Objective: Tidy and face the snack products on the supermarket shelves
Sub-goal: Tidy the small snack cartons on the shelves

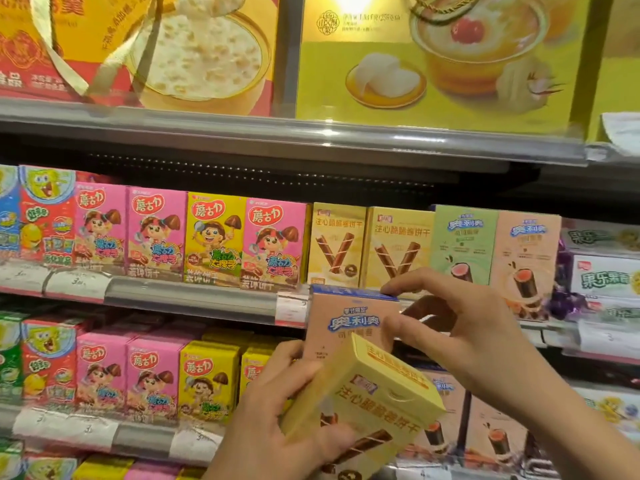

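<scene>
Two large gift boxes fill the top shelf: a red and yellow one [138,53] picturing a bowl of porridge, and a yellow-green one [436,60] picturing a dessert cup.

Below them the middle shelf [194,299] carries a front row of small snack boxes standing upright and facing out. From the left, after a blue box cut by the frame edge and one red cartoon box [46,220], come four mushroom-biscuit boxes: three pink [100,226] and one yellow [214,237]. Next stand two pale yellow wafer-roll boxes [337,244], then one green roll box [464,244] and one peach roll box [526,258] touching it.

The lower shelf [145,438] shows a green box at the edge, one red cartoon box, two pink boxes and two yellow ones, the second partly hidden by the left hand.

The left hand [273,420] grips a pale yellow wafer-roll box [374,403], tilted with its top toward the camera; its fingers [332,441] curl round the lower front. Just behind this box the right hand [460,327] holds a peach roll box with a blue top [349,320] upright in front of the middle shelf's edge, its index finger on the top edge and thumb pressed on the front face, pinching it.
</scene>
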Available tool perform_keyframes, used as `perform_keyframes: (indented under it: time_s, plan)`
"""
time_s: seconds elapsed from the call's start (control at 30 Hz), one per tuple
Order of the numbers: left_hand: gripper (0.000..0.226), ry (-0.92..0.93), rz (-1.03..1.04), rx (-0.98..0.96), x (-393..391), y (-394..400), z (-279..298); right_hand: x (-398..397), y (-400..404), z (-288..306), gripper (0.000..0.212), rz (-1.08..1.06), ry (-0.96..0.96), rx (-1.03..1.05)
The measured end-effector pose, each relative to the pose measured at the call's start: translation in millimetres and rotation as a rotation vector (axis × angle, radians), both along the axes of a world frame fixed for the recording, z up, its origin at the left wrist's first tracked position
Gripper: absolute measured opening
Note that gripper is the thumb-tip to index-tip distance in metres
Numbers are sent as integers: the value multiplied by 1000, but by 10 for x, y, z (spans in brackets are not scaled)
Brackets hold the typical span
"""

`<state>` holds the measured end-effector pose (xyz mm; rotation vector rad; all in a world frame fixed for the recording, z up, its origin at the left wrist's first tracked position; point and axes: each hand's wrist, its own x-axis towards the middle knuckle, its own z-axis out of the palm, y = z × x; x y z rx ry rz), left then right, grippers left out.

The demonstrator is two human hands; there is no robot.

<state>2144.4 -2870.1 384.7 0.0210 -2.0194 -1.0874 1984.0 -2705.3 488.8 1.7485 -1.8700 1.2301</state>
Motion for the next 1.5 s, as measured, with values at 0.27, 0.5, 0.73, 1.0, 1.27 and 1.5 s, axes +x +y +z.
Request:
perform_keyframes:
  time_s: [0.27,0.5,0.73,1.0,1.27,1.5]
  plan:
    - [67,60,169,9,-39,-70,-61,91,108,-26,30,7,69,2]
    - [48,85,205,-73,-1,-25,-48,160,115,-127,37,31,226,223]
    - [65,108,68,-2,141,-112,-53,160,179,-57,40,3,377,234]
    - [34,-18,272,-182,144,-622,-46,30,265,488,32,-65,349,7]
    - [36,-52,188,-423,-187,-585,242,-57,55,1042,44,-115,293,-146]
    - [37,-10,224,-385,-352,-738,103,-101,-371,1089,42,-216,344,-96]
